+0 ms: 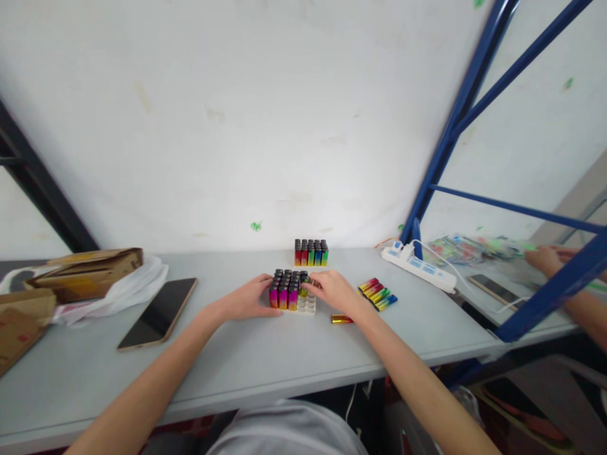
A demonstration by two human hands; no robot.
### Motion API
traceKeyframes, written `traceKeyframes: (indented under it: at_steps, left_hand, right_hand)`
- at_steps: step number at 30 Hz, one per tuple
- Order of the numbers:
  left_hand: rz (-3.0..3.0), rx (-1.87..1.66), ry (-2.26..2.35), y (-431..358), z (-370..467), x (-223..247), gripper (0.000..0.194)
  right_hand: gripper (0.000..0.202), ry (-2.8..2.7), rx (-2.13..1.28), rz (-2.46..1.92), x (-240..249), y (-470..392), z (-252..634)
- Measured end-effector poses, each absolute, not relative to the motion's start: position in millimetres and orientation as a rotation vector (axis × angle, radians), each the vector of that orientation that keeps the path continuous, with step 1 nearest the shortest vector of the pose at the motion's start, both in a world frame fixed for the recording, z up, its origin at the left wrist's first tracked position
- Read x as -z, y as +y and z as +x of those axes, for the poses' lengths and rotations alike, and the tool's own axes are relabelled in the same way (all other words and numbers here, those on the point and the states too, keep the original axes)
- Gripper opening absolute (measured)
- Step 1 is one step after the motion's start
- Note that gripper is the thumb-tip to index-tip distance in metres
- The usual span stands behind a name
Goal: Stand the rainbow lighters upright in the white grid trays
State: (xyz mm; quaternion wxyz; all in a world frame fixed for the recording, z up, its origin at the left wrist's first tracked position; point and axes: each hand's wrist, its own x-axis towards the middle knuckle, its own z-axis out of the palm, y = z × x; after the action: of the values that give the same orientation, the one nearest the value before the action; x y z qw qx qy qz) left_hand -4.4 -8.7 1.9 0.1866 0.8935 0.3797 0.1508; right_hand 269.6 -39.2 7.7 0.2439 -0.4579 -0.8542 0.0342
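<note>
Several purple-and-orange lighters (283, 296) with black tops stand in rows in a white tray (307, 307) on the grey table. My left hand (249, 297) curves round the left side of this block, thumb at its front corner. My right hand (331, 288) is closed at the tray's right rear, its fingertips on a yellow-green lighter (304, 290) standing there. The tray's front right holders hold no lighters. Right of the tray lies a yellow-red lighter (341, 319), partly behind my right forearm. Several coloured lighters (378, 294) lie side by side beyond it.
A second block of lighters (311, 253) stands by the wall. A phone (159, 313), cardboard boxes (97, 272) and a white plastic bag (142, 284) lie left. A power strip (418, 268) lies right, near a blue frame (439, 151). Another person's hands (545, 259) are beyond it.
</note>
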Motion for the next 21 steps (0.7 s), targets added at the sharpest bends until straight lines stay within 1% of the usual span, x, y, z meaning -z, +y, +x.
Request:
traceKeyframes:
  at_steps: [3, 6, 10, 11, 14, 16, 18, 21]
  left_hand:
    - [2.524, -0.428, 1.074, -7, -5, -1, 0.072]
    - [2.541, -0.413, 1.074, -6, -6, 0, 0.070]
    - [2.551, -0.394, 1.096, -5, -6, 0, 0.069]
    - [2.550, -0.398, 1.104, -5, -6, 0, 0.069]
    - [2.547, -0.393, 1.113, -5, -6, 0, 0.072]
    - [2.547, -0.392, 1.111, -4, -7, 1, 0.075]
    - [2.544, -0.406, 1.111, -4, -7, 2, 0.076]
    - [2.543, -0.414, 1.104, -4, -7, 2, 0.075]
  right_hand:
    - [0.037, -2.322, -0.175, -1.271, -16, -43, 274]
    - [0.042, -2.230, -0.251, -1.349, -26, -43, 300]
    - [0.031, -2.077, -0.090, -1.685, -31, -40, 361]
    - [0.032, -2.038, -0.044, -1.812, -30, -39, 377]
    - [0.041, -1.962, 0.002, -2.102, -18, -40, 409]
    - [0.050, -1.945, -0.022, -2.223, -8, -41, 415]
    - [0.057, -1.938, -0.042, -2.282, 1, -40, 410]
    - [0.063, -1.919, -0.033, -2.290, 8, -32, 394]
